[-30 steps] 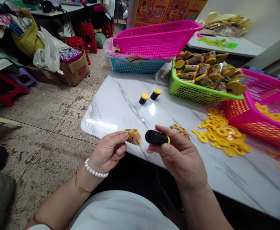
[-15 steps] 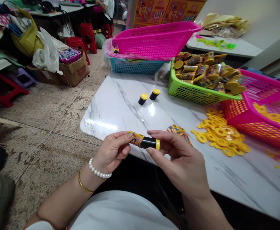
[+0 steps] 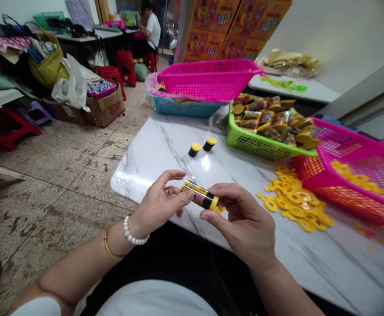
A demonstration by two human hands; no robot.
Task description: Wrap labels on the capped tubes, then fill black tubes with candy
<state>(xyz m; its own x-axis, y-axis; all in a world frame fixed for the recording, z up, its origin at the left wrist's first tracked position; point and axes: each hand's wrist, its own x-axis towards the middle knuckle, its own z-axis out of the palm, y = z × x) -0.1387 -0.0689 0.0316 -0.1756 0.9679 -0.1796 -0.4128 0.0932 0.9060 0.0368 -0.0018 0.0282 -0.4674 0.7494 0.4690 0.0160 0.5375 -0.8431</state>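
Note:
Both my hands hold a small black tube with a yellow cap (image 3: 202, 197) over the near edge of the marble table (image 3: 165, 145). A printed yellow sleeve covers most of the tube's left part. My left hand (image 3: 160, 206) pinches the sleeved end with thumb and fingers. My right hand (image 3: 244, 224) grips the capped end. Two more black tubes with yellow caps (image 3: 201, 147) stand further back on the table.
A green basket (image 3: 260, 145) holds several wrapped tubes. Yellow plastic rings (image 3: 293, 202) lie heaped beside a pink basket (image 3: 349, 175). Another pink basket (image 3: 208, 81) sits on a blue one at the far edge. A person sits at a far table; boxes, stools and bags crowd the floor at left.
The printed sleeve, held apart from the tube a second ago, has slid onto the tube and now covers most of it. The view has tilted up slightly.

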